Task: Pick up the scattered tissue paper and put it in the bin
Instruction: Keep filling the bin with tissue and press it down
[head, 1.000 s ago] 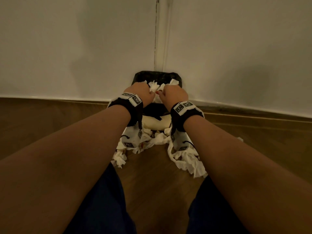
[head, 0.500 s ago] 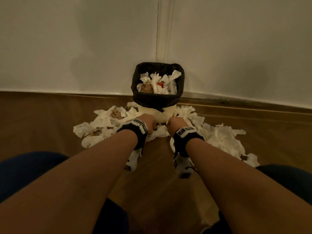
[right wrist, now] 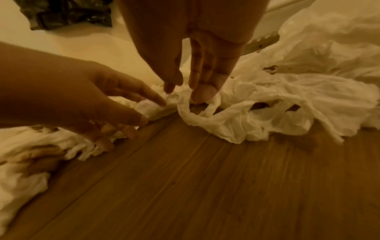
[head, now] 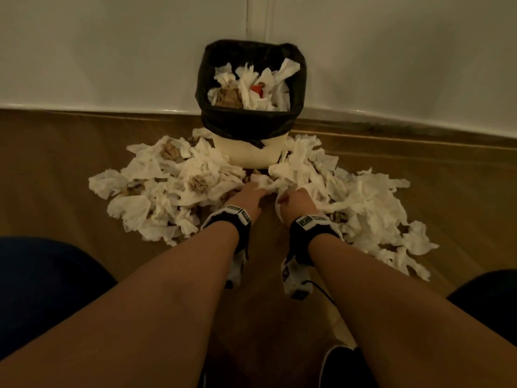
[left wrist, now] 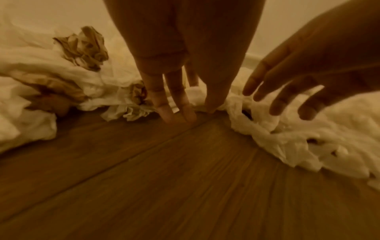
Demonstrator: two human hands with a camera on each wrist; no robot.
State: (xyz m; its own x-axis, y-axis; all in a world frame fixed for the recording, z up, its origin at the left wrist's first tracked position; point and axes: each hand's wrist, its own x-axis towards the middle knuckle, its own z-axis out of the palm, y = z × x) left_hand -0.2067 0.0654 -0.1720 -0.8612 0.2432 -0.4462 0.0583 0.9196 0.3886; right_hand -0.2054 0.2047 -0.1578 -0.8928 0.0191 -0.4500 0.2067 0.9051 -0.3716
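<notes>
down low, both hands reach into the tissue paper (head: 363,203) heaped on the wooden floor (head: 56,152) in front of the bin (head: 251,152).
head view: left hand (head: 246,196) and right hand (head: 296,200) meet at the pile. left wrist view: left fingers (left wrist: 162,104) straight, released, tips touching floor and tissue. right wrist view: right fingers (right wrist: 203,91) loose over a strand, not grasping.

Two plain white walls (head: 112,51) met in a corner behind, with a pale skirting strip (head: 98,107) along the brown wood-plank floor (head: 265,317); the light was dim and warm.
</notes>
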